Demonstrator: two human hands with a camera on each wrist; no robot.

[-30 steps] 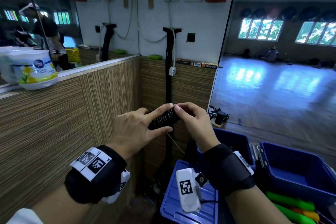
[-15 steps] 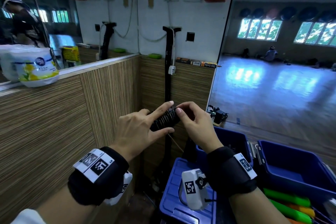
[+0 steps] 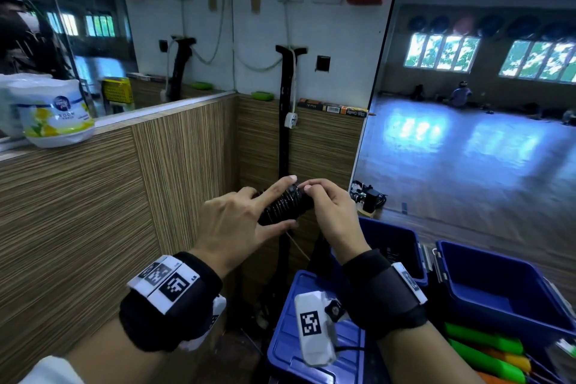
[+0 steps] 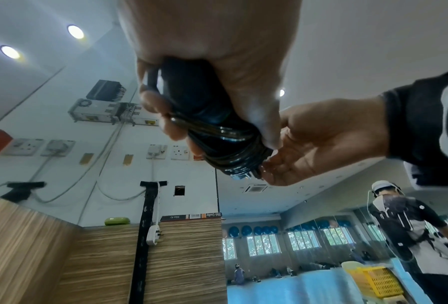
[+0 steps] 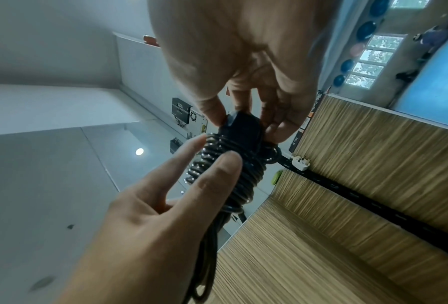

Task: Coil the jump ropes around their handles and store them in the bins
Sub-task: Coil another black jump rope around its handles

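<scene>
A gym or exercise studio — beyond the held rope, a mirror wall (image 3: 467, 140) reflects a wide glossy floor, windows and stored exercise balls (image 3: 439, 23); below the grip stand blue storage bins (image 3: 498, 287); behind it, wood-panelled partitions (image 3: 93, 196) — wall sockets above.

Open blue bin (image 3: 505, 287) at lower right: unobstructed from above. Wood-panelled wall (image 3: 93, 196) closes the left of frame. Black upright post (image 3: 284, 121) stands directly behind the hands (image 3: 280, 212).

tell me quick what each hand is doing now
Left hand: holding the coiled rope between thumb and fingers.
Right hand: pinching the rope bundle's end.
</scene>
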